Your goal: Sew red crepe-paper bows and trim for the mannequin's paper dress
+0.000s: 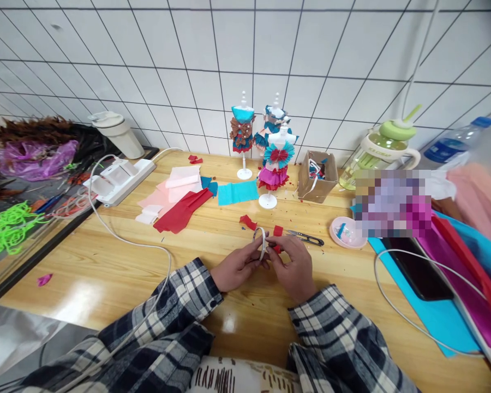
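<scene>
Over the table's front middle, my left hand (238,267) is closed around a narrow white ring, apparently a roll of tape (263,245), held upright. From the other side, my right hand (292,266) pinches at the ring's right edge; its thumb and fingertips are together there. Whether a loose end of tape lies between them is too small to tell. Just beyond the hands lie red paper scraps (248,221) and a pair of dark thread snips (306,238).
Behind stand small white dress forms (244,131) in paper dresses, beside a cardboard box (319,177). Crepe paper pieces (184,210) lie left of centre. A pink dish (347,232), phone (418,268) and green-lidded bottle (387,147) are right. A white cable (135,244) crosses the left side.
</scene>
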A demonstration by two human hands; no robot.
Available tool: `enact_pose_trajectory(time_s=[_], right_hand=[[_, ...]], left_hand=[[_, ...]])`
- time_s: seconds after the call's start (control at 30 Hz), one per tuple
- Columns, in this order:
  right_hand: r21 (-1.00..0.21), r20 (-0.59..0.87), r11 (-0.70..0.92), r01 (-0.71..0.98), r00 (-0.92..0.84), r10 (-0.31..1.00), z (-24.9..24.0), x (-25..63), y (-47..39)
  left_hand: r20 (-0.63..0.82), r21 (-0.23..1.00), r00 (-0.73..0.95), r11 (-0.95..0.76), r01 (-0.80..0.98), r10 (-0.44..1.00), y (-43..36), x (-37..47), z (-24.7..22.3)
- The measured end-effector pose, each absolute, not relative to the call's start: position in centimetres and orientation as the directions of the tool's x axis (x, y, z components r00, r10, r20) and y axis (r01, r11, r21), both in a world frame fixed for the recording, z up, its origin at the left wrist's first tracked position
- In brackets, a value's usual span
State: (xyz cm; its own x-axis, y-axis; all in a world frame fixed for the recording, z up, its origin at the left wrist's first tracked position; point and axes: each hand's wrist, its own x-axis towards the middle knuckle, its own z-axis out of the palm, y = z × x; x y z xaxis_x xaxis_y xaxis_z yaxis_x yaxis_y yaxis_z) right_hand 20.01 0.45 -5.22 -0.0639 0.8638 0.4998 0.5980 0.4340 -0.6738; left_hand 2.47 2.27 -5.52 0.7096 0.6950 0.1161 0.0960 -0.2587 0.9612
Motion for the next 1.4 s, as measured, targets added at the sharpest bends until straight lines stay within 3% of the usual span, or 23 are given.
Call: enact_pose_trajectory(time_s=[0.23,0.43,0.73,0.97,1.17,1.4], right_hand=[[-0.665,0.516,0.426,0.613,-0.034,0.856,-4.9,20.1,0.2],[-0.747,0.418,0.370,0.552,-0.044,0.908,-4.4,20.0,0.1],[-0.743,0.351,0.327,0.583,-0.077,0.933,-5.0,19.7,0.2],[-0.764,0.398,0.307,0.567,0.040,0.917,-4.8,19.8,0.1],[-0.757,0.373,0.286,0.588,0.029,0.927,-4.6,19.7,0.2],[-0.911,0.193,0.163,0.378,0.042,0.980,-5.1,19.9,0.6]], left_hand=[[0.105,0.962,0.697,-0.251,0.111,0.710,2.1,2.5,-5.3],[0.100,0.938,0.677,-0.295,0.179,0.729,2.3,2.4,-5.6],[0.051,0.950,0.648,-0.238,0.204,0.760,2.3,2.3,-6.3],[0.048,0.993,0.691,-0.108,0.043,0.721,2.2,2.6,-6.2],[0.067,0.965,0.692,-0.222,0.137,0.719,2.1,2.5,-6.4],[0.033,0.953,0.738,-0.243,0.179,0.674,2.1,2.4,-5.8]])
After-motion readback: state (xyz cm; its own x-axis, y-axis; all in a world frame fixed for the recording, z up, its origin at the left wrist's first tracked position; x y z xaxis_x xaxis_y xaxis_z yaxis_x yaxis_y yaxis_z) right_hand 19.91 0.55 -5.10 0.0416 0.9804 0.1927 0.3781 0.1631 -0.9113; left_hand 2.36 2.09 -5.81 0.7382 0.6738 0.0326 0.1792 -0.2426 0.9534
